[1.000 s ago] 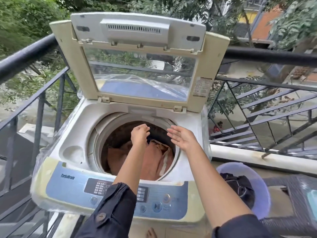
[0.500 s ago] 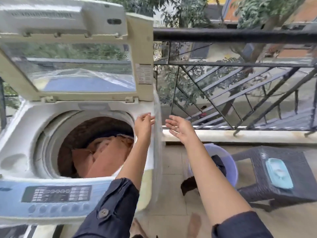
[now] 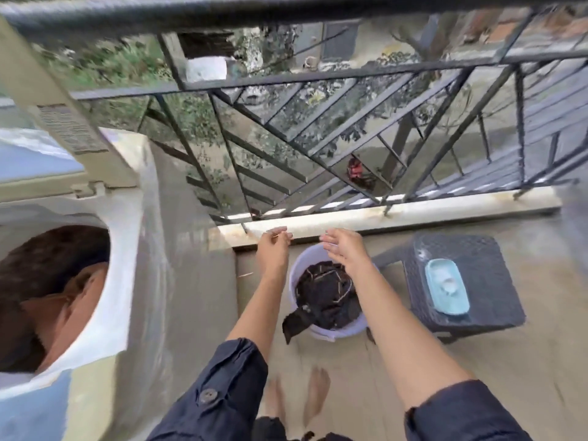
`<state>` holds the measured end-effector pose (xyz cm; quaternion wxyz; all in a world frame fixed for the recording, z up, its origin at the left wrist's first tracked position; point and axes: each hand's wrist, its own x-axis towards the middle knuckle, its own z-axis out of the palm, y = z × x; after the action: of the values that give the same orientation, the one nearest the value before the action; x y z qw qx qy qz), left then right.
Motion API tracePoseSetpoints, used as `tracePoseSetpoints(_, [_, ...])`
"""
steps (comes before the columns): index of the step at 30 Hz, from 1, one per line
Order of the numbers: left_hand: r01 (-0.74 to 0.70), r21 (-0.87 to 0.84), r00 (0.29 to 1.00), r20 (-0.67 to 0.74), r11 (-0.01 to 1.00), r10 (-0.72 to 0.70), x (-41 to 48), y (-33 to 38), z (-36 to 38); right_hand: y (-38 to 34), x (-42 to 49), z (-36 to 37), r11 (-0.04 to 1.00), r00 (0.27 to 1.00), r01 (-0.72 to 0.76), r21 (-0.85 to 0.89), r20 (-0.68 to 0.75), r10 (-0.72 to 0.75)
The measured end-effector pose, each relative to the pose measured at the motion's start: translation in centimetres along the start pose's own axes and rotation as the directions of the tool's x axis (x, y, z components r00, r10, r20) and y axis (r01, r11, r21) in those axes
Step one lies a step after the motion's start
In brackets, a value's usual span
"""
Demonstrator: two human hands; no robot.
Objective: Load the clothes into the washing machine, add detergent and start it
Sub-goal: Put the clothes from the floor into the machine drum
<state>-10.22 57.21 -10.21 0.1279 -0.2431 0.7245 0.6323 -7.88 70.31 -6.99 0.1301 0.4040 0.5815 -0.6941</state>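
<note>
- The dark clothes (image 3: 327,291) lie heaped in the lilac bucket (image 3: 342,332), directly below the right hand (image 3: 345,249) and just right of the left hand (image 3: 273,249); the right is nearer.
- Both hands hang open-fingered, gripping nothing.
- A second ago they hovered over the washing machine (image 3: 121,256) drum, which is now well to their left.

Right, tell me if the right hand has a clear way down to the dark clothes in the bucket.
Probably yes. The right hand is open and empty above the lavender bucket, whose top is uncovered, and the dark clothes lie heaped just beneath it. The left hand hangs off to the side, not in the way.
</note>
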Motion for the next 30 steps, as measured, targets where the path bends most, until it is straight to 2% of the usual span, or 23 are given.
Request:
tracePoseSetpoints(5, [0.025, 0.155, 0.999, 0.040, 0.988, -0.031, 2.2, -3.1, 4.9, 2.8, 5.8, -4.3, 0.998, 0.990, -0.061, 0.017, -0.127, 0.062])
tracePoseSetpoints(9, [0.017, 0.246, 0.994, 0.100, 0.969, -0.043, 5.4, -7.7, 8.5, 7.0, 11.4, -6.8, 0.994, 0.984, -0.101, 0.034, -0.146, 0.104])
tracePoseSetpoints(18, [0.001, 0.400, 0.984, 0.161, 0.916, -0.072, 16.4, -23.0, 16.2, 19.6, 26.5, -9.2, 0.985, 0.959, -0.165, 0.048, -0.225, 0.172])
tracePoseSetpoints(21, [0.037, 0.440, 0.973, 0.187, 0.897, -0.132, 19.2, -29.1, 17.9, 25.0, 32.1, -9.1, 0.971, 0.952, -0.232, -0.054, -0.218, 0.215])
tracePoseSetpoints(24, [0.006, 0.536, 0.968, 0.209, 0.844, -0.140, 21.8, -34.5, 18.7, 29.2, 36.1, -8.8, 0.960, 0.948, -0.249, -0.131, -0.236, 0.214])
tracePoseSetpoints(26, [0.008, 0.614, 0.968, 0.193, 0.789, -0.160, 23.7, -37.5, 19.3, 31.3, 37.9, -8.6, 0.961, 0.945, -0.255, -0.106, -0.236, 0.225])
tracePoseSetpoints(28, [-0.022, 0.735, 0.957, 0.210, 0.678, -0.197, 25.2, -39.9, 19.7, 33.4, 39.2, -8.5, 0.946, 0.928, -0.321, -0.053, -0.219, 0.303])
tracePoseSetpoints(30, [-0.082, 0.834, 0.934, 0.256, 0.546, -0.250, 26.1, -41.7, 20.0, 35.0, 40.4, -8.1, 0.940, 0.921, -0.336, -0.062, -0.233, 0.313])
